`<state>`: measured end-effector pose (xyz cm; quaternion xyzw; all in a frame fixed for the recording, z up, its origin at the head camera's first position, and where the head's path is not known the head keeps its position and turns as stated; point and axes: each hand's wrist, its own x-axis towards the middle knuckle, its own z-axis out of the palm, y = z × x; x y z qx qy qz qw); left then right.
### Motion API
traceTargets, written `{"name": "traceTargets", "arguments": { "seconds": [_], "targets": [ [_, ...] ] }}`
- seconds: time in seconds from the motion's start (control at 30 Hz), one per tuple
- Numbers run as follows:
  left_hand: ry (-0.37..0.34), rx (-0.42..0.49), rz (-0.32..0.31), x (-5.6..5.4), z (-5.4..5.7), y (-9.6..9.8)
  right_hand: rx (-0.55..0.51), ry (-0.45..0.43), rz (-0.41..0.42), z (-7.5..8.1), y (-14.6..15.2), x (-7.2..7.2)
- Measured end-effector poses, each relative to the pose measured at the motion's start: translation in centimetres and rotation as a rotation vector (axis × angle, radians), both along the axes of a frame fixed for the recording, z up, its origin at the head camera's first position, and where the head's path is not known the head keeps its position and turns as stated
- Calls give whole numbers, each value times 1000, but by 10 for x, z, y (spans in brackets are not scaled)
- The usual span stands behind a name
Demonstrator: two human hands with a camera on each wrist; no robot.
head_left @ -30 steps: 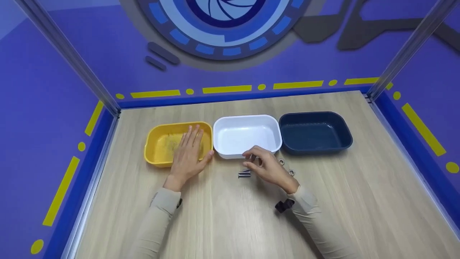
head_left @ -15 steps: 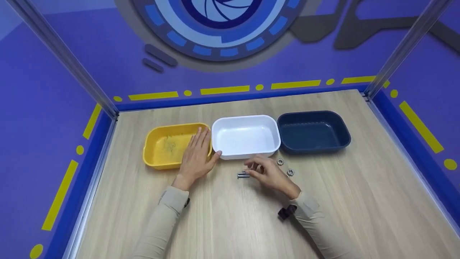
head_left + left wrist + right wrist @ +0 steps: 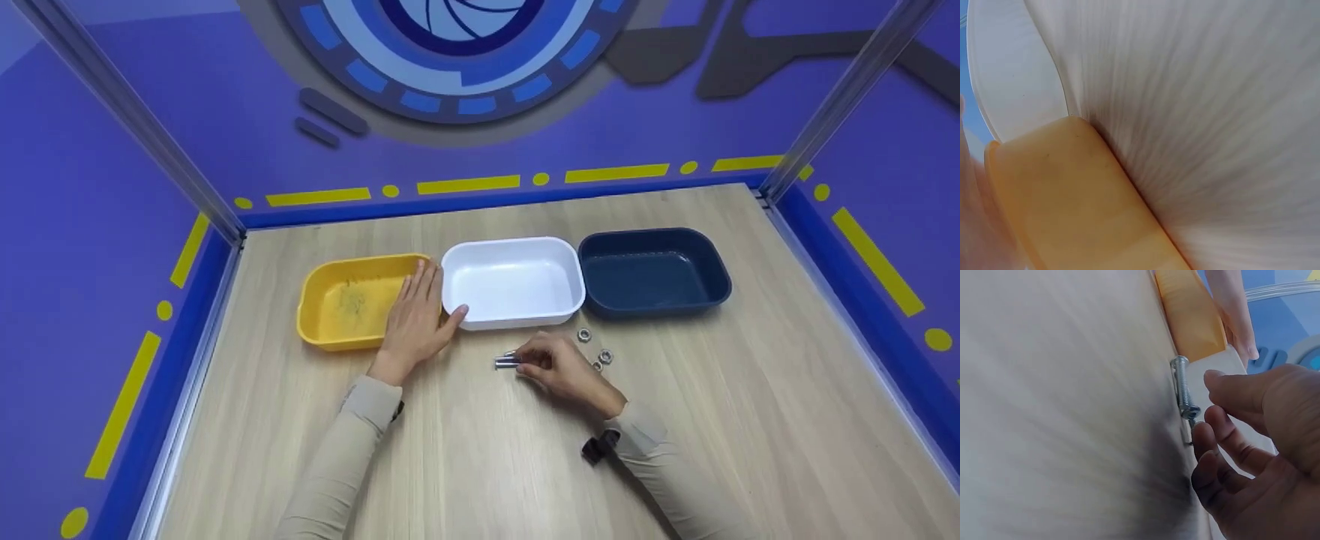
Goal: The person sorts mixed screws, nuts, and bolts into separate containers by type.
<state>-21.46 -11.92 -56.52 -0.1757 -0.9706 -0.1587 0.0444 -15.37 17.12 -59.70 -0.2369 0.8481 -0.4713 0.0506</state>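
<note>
My left hand [image 3: 416, 319] rests with straight fingers across the right rim of the yellow bin [image 3: 319, 341], its thumb at the corner of the white bin [image 3: 514, 289]. The left wrist view shows the outer wall of the yellow bin [image 3: 1089, 197] close up. My right hand [image 3: 566, 367] is low over the table, loosely bent fingers right at several metal bolts [image 3: 505, 362]. In the right wrist view, thumb and forefinger stand apart beside a threaded bolt [image 3: 1183, 385], with nothing pinched between them. Hex nuts [image 3: 584, 335] lie close by the right hand.
A dark blue bin [image 3: 652, 285] stands right of the white one, the three bins side by side in a row. The wooden table [image 3: 480, 465] is enclosed by printed blue-purple panels [image 3: 420, 150] at the back and sides.
My left hand has shifted right, from over the inside of the yellow bin to its right rim. My right hand has lowered toward the bolts, its fingertips drawing nearer to them.
</note>
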Motion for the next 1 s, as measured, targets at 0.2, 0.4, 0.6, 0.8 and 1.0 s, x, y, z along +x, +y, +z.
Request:
{"name": "traceTargets", "arguments": {
  "seconds": [0.2, 0.4, 0.6, 0.8, 1.0],
  "targets": [
    [-16, -20, 7, -3, -1, 1, -11, 13, -12, -6, -1, -1],
    [-7, -38, -3, -3, -4, 2, -6, 18, -16, -10, -1, -1],
    [-15, -46, -15, -2, -5, 4, 22, 13, -22, -9, -2, 0],
    [-28, -74, -15, 0, -3, 7, 28, 32, -26, -8, -2, 1],
    [-26, -79, -13, 0, -3, 10, 31, 29, -27, -7, -3, 1]
  ]
}}
